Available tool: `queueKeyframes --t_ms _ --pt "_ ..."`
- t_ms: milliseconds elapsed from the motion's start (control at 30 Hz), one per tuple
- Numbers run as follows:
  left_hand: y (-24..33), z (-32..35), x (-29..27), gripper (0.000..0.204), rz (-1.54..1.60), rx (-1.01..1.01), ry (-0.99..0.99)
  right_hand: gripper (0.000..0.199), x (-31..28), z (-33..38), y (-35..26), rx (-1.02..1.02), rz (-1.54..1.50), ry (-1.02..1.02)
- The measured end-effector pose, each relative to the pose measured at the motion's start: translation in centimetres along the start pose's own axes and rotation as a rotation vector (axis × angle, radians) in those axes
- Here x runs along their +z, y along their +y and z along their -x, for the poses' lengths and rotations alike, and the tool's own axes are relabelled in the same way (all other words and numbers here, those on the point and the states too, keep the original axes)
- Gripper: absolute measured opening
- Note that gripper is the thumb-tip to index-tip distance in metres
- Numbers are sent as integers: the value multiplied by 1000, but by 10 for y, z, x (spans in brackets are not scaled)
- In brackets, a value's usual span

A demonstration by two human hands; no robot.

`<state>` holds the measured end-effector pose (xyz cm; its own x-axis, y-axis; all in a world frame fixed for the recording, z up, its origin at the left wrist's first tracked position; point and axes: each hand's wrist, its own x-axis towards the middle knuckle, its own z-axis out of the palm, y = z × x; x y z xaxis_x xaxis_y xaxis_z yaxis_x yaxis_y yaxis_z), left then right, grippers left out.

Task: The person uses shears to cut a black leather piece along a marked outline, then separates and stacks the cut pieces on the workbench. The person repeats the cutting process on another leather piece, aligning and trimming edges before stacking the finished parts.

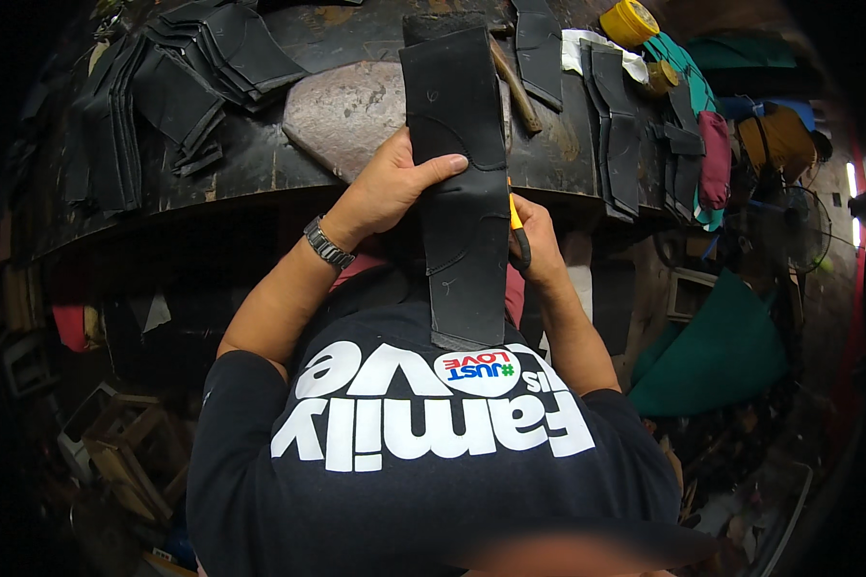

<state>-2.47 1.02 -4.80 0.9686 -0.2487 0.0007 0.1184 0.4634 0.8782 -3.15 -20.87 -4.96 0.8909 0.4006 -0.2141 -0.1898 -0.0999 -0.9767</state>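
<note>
Lying farthest left of the black panel (467, 207): a fanned stack of black cut pieces (115, 135) on the desk (257, 159). Nearer, up and left of the panel: a second set of overlapping pieces (223, 56). Just left of the panel and partly covered by it: a grey stone slab (342, 115).

At the panel's left edge: left hand (387, 188), with watch (329, 245); grip pinching the panel, thumb flat on top, fingers underneath mostly hidden. Panel itself: held between both hands, one end above the desk, the other near the shirt; faint curved lines drawn across it.

At the panel's right edge: right hand (543, 245), grip curled round a yellow-and-black cutter (519, 226). Step in hand, as judged: trimming that long edge. Next move seems to call for a steady left thumb and an even pull along the edge, left fingers clear of the blade.

Upper right of the panel: wooden handle (517, 88). Farther right: paired black strips (611, 130); maroon pouch (714, 159).
</note>
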Motion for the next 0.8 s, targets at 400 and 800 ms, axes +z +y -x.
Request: queueKeyframes --t_ms 400,800 --pt "3 -5 11 33 79 -5 -57 27 -7 -24 -22 -82 93 23" --pt "-5 -3 11 30 77 -45 -93 20 -7 -21 -14 -106 138 71"
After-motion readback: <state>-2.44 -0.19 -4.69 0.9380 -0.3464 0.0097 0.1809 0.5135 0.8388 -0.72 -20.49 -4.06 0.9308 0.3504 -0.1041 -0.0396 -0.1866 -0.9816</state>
